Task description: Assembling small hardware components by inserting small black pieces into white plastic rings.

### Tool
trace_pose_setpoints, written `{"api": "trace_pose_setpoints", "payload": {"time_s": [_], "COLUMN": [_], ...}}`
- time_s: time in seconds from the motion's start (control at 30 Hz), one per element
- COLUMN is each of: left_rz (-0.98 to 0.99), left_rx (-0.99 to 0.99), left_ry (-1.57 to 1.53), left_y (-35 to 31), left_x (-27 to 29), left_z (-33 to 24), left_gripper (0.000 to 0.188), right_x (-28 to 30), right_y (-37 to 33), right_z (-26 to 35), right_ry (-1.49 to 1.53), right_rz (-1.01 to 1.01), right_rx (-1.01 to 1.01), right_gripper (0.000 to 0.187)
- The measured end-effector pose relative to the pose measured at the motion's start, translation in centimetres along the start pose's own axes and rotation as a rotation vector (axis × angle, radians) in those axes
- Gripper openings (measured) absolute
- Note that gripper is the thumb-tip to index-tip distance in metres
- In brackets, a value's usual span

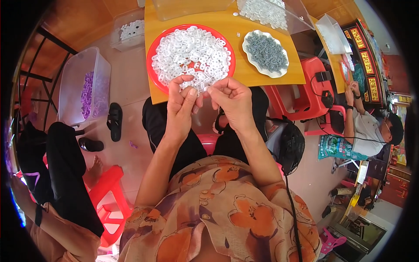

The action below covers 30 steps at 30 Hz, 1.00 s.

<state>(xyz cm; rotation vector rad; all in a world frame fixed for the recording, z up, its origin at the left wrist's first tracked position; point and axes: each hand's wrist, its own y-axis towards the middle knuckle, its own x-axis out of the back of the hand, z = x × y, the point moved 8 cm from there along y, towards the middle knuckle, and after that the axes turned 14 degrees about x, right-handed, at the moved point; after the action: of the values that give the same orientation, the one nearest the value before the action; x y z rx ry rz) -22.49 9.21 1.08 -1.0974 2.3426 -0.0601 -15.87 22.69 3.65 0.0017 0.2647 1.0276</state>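
A: Saw closest to the lens a flowered shirt (227,205), spread across the lower middle. And past that?

B: Saw both forearms (162,161) angled forward over black trousers (161,126) toward a yellow table (294,65). Took the near edge to be set close to the knees to spare the arms a long stretch.

A: And at the fingertips?

B: Found the left hand (180,109) raised at the near rim of a red tray (151,61), with thumb and forefinger bent toward each other. Found the right hand (235,100) just beside, with thumb and forefinger brought narrowly together. Made out only something small and pale between the hands. Could not tell, for either, whether closed on a piece. Judged the two kept near each other so as to meet at the tips, low over the tray and handy to the heap.

A: Saw the white pieces (174,48) where?

B: In the tray, directly ahead of the hands, heaped except for a thin patch baring red. Read the raised rim as a guard against scattering.

A: And to the right?

B: Spotted a scalloped dish (276,74) of grey pieces (266,52), apart from the tray; supposed separate to avoid mixing, yet near enough for reaching.

A: Noticed anything lower, at left?

B: Noticed a clear bin (72,83) with purple pieces (87,96), near a black sandal (115,122). Guessed at a wish to save table room.
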Motion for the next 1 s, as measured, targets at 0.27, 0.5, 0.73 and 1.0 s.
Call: {"api": "trace_pose_setpoints", "payload": {"time_s": [0.27,0.5,0.73,1.0], "left_rz": [0.006,0.021,0.0,0.017], "left_rx": [-0.019,-0.054,-0.037,-0.049], "left_ry": [0.063,0.098,0.132,0.126], "left_y": [0.1,0.0,0.0,0.1], "left_x": [0.1,-0.1,-0.1,-0.4], "left_z": [-0.1,-0.2,-0.3,0.0], "left_gripper": [0.028,0.027,0.027,0.03], "right_x": [-0.6,-1.0,-1.3,-1.0], "right_y": [-0.6,-0.5,-0.5,-0.5], "right_z": [0.7,1.8,3.0,2.7], "right_ry": [-0.193,-0.306,-0.412,-0.444], "right_rz": [0.1,0.118,0.121,0.125], "right_rx": [0.043,0.157,0.262,0.279], "right_gripper": [0.012,0.019,0.024,0.028]}}
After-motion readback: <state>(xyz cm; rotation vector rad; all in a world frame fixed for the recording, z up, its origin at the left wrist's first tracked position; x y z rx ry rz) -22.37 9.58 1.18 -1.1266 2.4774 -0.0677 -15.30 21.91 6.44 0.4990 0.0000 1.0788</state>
